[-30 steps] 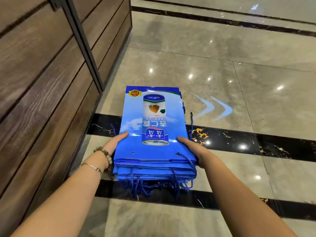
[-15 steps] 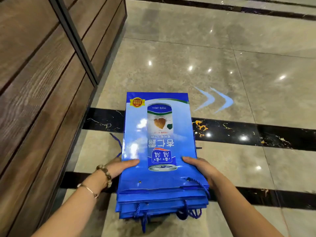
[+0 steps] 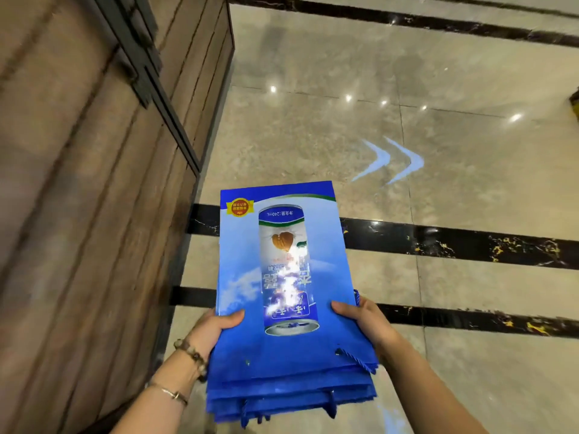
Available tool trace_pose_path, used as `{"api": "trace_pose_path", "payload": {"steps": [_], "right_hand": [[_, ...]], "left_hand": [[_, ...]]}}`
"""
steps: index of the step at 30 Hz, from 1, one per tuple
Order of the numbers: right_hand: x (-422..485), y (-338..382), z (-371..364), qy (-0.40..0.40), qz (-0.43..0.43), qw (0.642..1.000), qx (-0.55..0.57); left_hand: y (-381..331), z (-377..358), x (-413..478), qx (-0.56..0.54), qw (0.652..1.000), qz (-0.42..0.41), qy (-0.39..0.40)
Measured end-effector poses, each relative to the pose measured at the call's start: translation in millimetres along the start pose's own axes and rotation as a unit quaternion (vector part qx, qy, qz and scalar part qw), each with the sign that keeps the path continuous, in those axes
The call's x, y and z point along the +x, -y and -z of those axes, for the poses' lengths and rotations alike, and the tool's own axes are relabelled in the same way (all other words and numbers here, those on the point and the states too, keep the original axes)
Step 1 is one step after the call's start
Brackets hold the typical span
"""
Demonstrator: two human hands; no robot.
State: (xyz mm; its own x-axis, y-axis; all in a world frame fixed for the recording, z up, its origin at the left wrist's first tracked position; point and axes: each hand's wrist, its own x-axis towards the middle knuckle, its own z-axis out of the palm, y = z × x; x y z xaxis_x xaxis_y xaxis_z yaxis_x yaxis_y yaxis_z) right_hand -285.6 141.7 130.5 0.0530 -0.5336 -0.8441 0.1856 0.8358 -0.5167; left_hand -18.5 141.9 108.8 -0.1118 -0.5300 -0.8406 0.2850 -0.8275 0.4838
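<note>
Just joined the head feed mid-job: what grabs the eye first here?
A stack of flat blue paper bags, the top one printed with a large drink can, fills the lower middle, gripped at its sides by the left hand and right hand. Beyond it, a pale blue double arrow shows on the glossy beige stone floor, and a brown wood-panelled wall rises on the left.
</note>
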Motion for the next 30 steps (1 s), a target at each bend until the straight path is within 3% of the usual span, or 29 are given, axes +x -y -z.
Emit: {"api": "trace_pose_path", "payload": {"steps": [6,13,17,23,30], "right_hand": [[-237.2,76.1,-24.4,-0.008,0.003,1.0,0.027],[-489.4,161.4,-45.3,-0.043,0.073,0.994,0.067],[-574.1,167.6,-45.6,-0.012,0.121,0.989,0.079],[-657.1,136.9,-19.9,-0.085,0.138,0.976,0.148],[-756.6,30.2,30.2,-0.273,0.197,0.879,0.339]], "left_hand": [[-72.3,-59.3,-241.5,0.01,1.0,0.009,-0.023],[-167.1,-134.6,-492.9,0.056,0.995,-0.083,-0.009],[-185.0,-152.1,-551.6,0.131,0.972,-0.191,0.03],[-178.4,-197.0,-597.7,0.217,0.937,-0.221,0.163],[-109.7,-292.8,-627.5,0.351,0.865,-0.167,0.318]]}}
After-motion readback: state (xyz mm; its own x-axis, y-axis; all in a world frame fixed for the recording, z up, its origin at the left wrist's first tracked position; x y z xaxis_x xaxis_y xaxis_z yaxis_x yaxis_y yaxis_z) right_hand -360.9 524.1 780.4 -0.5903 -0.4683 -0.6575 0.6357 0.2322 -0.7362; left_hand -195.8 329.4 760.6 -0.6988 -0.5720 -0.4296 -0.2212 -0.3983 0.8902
